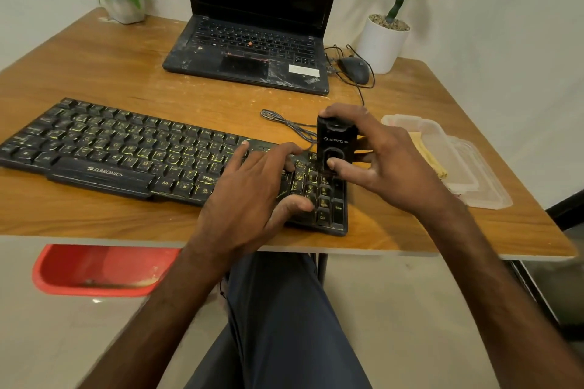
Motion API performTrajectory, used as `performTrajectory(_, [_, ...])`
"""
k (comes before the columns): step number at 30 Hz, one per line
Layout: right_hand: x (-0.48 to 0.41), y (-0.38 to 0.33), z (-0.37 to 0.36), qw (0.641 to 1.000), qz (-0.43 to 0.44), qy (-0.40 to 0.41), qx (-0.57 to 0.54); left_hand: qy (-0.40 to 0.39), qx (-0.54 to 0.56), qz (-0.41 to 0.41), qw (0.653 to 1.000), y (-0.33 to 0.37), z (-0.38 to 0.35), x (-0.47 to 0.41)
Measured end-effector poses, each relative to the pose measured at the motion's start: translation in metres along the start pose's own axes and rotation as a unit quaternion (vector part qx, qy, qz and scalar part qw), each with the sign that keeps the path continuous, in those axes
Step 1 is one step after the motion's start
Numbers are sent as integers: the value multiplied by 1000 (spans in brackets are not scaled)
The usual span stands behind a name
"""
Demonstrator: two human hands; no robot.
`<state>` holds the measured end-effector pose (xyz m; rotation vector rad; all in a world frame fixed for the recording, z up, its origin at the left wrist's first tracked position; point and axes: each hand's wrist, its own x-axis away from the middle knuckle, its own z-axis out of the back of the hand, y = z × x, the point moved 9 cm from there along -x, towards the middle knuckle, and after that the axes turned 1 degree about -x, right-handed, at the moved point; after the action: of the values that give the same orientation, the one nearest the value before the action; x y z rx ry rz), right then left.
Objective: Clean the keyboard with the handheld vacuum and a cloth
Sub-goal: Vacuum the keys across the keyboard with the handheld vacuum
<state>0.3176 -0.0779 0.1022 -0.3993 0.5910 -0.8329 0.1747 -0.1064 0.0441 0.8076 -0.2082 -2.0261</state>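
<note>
A black keyboard [126,148] with yellow-lit keys lies across the front of the wooden table [126,79]. My right hand [379,155] grips a small black handheld vacuum [334,142], held upright with its lower end on the number pad at the keyboard's right end. My left hand [252,186] rests flat on the keyboard just left of the number pad, fingers spread, holding nothing. A yellow cloth [426,151] lies in a clear plastic container [467,174] to the right of the vacuum.
A dusty open laptop [249,54] stands behind the keyboard. A black mouse [355,69] with its cable lies beside it. White plant pots [380,41] [126,6] stand at the back corners. The keyboard's grey cable [284,123] loops behind it. A red dustpan [98,268] lies on the floor.
</note>
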Motion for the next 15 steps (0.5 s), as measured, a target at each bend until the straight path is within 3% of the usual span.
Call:
performTrajectory(4, [7,-4,-3,999,6,-31,-27,2,-9,-1,1000,0,0,0])
performTrajectory(11, [-1,9,7,998,-13,54,-8,-6,-5,2,1000,0,0,0])
performTrajectory(15, [13,-1,0,998,-8,9,-57,-4,-11,4,1000,0,1,0])
